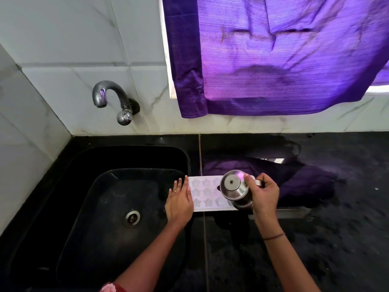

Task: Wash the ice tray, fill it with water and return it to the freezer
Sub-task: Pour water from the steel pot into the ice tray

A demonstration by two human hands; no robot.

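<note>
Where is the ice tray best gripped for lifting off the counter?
By its two short ends, one hand from each side, kept level: the ice tray lies long and flat with open star cavities. The left hand rests on its left end; the right hand holds the steel jug.
</note>
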